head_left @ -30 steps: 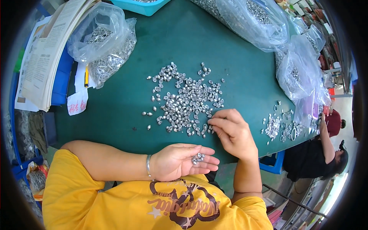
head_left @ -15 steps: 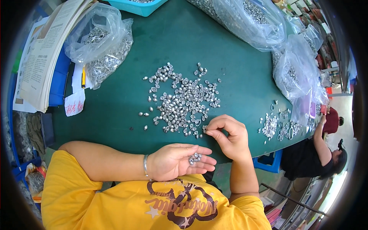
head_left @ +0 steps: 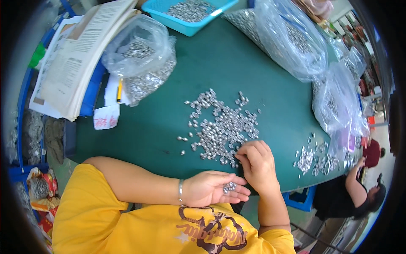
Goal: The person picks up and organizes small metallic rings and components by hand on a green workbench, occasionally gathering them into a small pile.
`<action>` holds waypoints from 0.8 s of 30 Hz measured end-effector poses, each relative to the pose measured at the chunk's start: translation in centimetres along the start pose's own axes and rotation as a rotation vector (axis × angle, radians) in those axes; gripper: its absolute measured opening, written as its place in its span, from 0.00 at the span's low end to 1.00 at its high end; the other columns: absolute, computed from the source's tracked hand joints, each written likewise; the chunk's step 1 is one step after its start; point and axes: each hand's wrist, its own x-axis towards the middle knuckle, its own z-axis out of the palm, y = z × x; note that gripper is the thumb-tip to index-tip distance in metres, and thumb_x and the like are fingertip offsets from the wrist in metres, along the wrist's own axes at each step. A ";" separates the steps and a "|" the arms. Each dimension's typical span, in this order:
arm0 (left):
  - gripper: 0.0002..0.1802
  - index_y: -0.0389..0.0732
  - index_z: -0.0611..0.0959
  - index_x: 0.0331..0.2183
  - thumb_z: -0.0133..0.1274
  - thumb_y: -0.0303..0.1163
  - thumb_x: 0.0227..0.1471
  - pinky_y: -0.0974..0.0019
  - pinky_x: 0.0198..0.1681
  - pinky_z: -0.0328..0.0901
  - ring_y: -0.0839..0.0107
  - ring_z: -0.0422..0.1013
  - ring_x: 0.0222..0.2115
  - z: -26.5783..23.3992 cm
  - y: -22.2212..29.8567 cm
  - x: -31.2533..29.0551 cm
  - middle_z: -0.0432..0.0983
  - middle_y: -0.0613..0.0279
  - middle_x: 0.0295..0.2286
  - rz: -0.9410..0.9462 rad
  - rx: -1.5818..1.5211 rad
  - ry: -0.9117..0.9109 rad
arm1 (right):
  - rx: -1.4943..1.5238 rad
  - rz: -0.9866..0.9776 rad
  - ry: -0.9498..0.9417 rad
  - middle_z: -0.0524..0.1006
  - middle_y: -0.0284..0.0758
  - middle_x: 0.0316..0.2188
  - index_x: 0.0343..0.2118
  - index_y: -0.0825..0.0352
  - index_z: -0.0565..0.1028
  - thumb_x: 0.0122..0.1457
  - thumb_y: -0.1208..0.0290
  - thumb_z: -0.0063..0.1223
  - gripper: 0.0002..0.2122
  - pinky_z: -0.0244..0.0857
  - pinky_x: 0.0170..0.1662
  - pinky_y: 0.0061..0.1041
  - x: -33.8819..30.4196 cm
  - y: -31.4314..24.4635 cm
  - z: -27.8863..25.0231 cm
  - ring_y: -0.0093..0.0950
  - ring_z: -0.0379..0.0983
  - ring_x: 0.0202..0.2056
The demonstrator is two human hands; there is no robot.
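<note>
Palm up, my left hand (head_left: 207, 189) has its fingers stretched out and cradles several small silver metal pieces (head_left: 229, 187) on them. My right hand (head_left: 259, 164) is bent in a pinch at the near right edge of a loose pile of small, hollow, drop-shaped metal pieces (head_left: 220, 131). Its fingertips touch or nearly touch the pile; what is between them is too small to make out. The pile lies on a green tabletop (head_left: 203, 67).
Clear bags of metal parts (head_left: 148, 80) stand at left and far right (head_left: 296, 42). Behind is a blue tray (head_left: 186, 28); papers (head_left: 76, 59) lean at left. Flat metal bits (head_left: 305, 160) lie at right. A person in black (head_left: 338, 186) sits beyond the right edge.
The whole view has shifted, so everything appears lower and further right. My right fingertips have moved slightly in toward the pile. The left hand still holds its pieces.
</note>
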 end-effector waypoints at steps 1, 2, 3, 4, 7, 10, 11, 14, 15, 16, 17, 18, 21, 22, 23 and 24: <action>0.23 0.28 0.61 0.51 0.29 0.36 0.61 0.61 0.54 0.58 0.54 0.60 0.52 -0.1 -0.1 0.1 0.61 0.42 0.50 0.010 -0.008 -0.010 | 0.098 0.089 0.019 0.72 0.36 0.25 0.26 0.68 0.72 0.42 0.83 0.56 0.07 0.63 0.31 0.28 0.0 -0.3 0.0 0.35 0.69 0.28; 0.24 0.29 0.61 0.51 0.30 0.37 0.61 0.60 0.55 0.57 0.54 0.60 0.52 -0.2 -0.2 0.0 0.61 0.43 0.50 0.020 -0.017 -0.021 | 0.198 0.177 0.034 0.73 0.37 0.25 0.26 0.68 0.73 0.43 0.85 0.55 0.07 0.64 0.30 0.26 0.1 -0.7 -0.1 0.34 0.70 0.27; 0.24 0.29 0.61 0.51 0.30 0.38 0.61 0.60 0.55 0.57 0.55 0.61 0.52 -0.3 -0.4 0.2 0.61 0.43 0.50 0.016 -0.023 -0.029 | 0.265 0.197 0.047 0.73 0.37 0.25 0.26 0.69 0.73 0.44 0.86 0.54 0.07 0.64 0.29 0.24 0.4 -1.0 -0.5 0.32 0.71 0.26; 0.24 0.30 0.61 0.51 0.32 0.38 0.61 0.61 0.55 0.57 0.56 0.61 0.52 -0.3 -0.5 0.3 0.61 0.43 0.50 0.010 -0.031 -0.016 | 0.332 0.217 0.057 0.73 0.37 0.25 0.26 0.69 0.74 0.45 0.87 0.54 0.06 0.65 0.27 0.22 0.8 -1.2 -0.8 0.30 0.71 0.26; 0.24 0.31 0.61 0.52 0.35 0.39 0.60 0.62 0.54 0.58 0.57 0.62 0.51 -0.7 -0.7 0.5 0.62 0.44 0.49 0.016 -0.035 -0.041 | 0.348 0.094 0.146 0.74 0.37 0.24 0.26 0.69 0.74 0.44 0.89 0.53 0.08 0.65 0.27 0.21 3.0 -1.7 -1.0 0.28 0.71 0.26; 0.24 0.31 0.64 0.50 0.38 0.38 0.59 0.62 0.53 0.60 0.58 0.63 0.50 -0.9 -0.6 0.6 0.63 0.45 0.48 0.026 -0.039 -0.033 | 0.335 -0.116 0.160 0.73 0.37 0.26 0.28 0.70 0.74 0.44 0.89 0.53 0.09 0.66 0.27 0.21 7.1 -4.2 -0.8 0.28 0.71 0.25; 0.24 0.30 0.64 0.50 0.39 0.38 0.58 0.63 0.52 0.61 0.58 0.64 0.49 -0.9 -0.7 0.7 0.64 0.45 0.47 0.026 -0.057 -0.017 | 0.332 -0.174 0.137 0.73 0.38 0.27 0.29 0.70 0.74 0.44 0.88 0.54 0.09 0.66 0.27 0.21 8.6 -5.1 -0.4 0.28 0.71 0.25; 0.24 0.30 0.64 0.49 0.41 0.38 0.58 0.62 0.52 0.61 0.59 0.64 0.48 -1.5 -1.0 0.9 0.66 0.47 0.44 0.042 -0.088 -0.076 | 0.327 -0.318 0.197 0.72 0.39 0.26 0.30 0.70 0.74 0.44 0.87 0.54 0.09 0.66 0.27 0.22 12.7 -7.9 1.2 0.31 0.71 0.25; 0.24 0.30 0.65 0.49 0.41 0.38 0.58 0.62 0.52 0.61 0.59 0.65 0.48 -1.9 -1.0 1.0 0.67 0.48 0.44 0.055 -0.088 -0.091 | 0.319 -0.390 0.250 0.72 0.39 0.26 0.30 0.70 0.74 0.44 0.87 0.54 0.09 0.66 0.28 0.23 14.3 -8.7 2.0 0.32 0.70 0.25; 0.23 0.31 0.65 0.49 0.41 0.38 0.57 0.62 0.52 0.61 0.60 0.65 0.48 -2.0 -1.2 1.2 0.67 0.48 0.44 0.050 -0.087 -0.110 | 0.300 -0.448 0.309 0.72 0.40 0.26 0.30 0.70 0.74 0.44 0.86 0.55 0.09 0.66 0.28 0.24 15.7 -9.3 2.4 0.33 0.70 0.24; 0.23 0.31 0.65 0.49 0.42 0.37 0.57 0.62 0.52 0.61 0.60 0.65 0.48 -2.1 -1.4 1.4 0.67 0.48 0.43 0.042 -0.086 -0.128 | 0.265 -0.514 0.364 0.72 0.40 0.26 0.30 0.70 0.74 0.45 0.85 0.55 0.08 0.66 0.28 0.25 17.5 -9.5 2.9 0.34 0.70 0.24; 0.23 0.31 0.65 0.49 0.41 0.37 0.57 0.62 0.52 0.61 0.60 0.65 0.47 -2.1 -1.2 1.2 0.68 0.48 0.43 0.046 -0.079 -0.100 | 0.243 -0.575 0.420 0.72 0.40 0.26 0.30 0.70 0.74 0.46 0.84 0.55 0.07 0.65 0.28 0.26 19.3 -9.4 3.7 0.35 0.70 0.24; 0.21 0.31 0.66 0.48 0.40 0.35 0.58 0.63 0.51 0.61 0.59 0.65 0.48 -0.7 -0.7 0.5 0.68 0.47 0.43 0.029 -0.046 -0.034 | 0.321 -0.361 0.366 0.74 0.40 0.25 0.30 0.70 0.76 0.49 0.81 0.54 0.05 0.65 0.28 0.26 21.4 -8.8 3.7 0.36 0.71 0.25; 0.21 0.31 0.66 0.48 0.40 0.35 0.58 0.63 0.51 0.61 0.58 0.65 0.48 -0.7 -0.6 0.3 0.68 0.47 0.43 0.036 -0.042 -0.031 | 0.342 -0.344 0.393 0.74 0.40 0.25 0.30 0.70 0.76 0.48 0.82 0.54 0.05 0.65 0.28 0.25 21.2 -8.5 3.2 0.34 0.71 0.25; 0.21 0.31 0.66 0.48 0.39 0.35 0.58 0.63 0.51 0.61 0.58 0.65 0.48 -0.7 -0.5 0.2 0.68 0.46 0.44 0.039 -0.037 -0.029 | 0.359 -0.297 0.390 0.74 0.39 0.25 0.30 0.70 0.76 0.48 0.82 0.54 0.05 0.64 0.28 0.24 20.5 -8.1 2.4 0.33 0.71 0.25; 0.21 0.31 0.67 0.48 0.39 0.35 0.58 0.63 0.51 0.61 0.57 0.64 0.49 -0.8 -0.5 0.1 0.67 0.46 0.45 0.050 -0.041 -0.028 | 0.381 -0.253 0.376 0.74 0.38 0.25 0.30 0.70 0.76 0.48 0.83 0.54 0.05 0.64 0.28 0.24 19.5 -7.6 1.7 0.32 0.71 0.25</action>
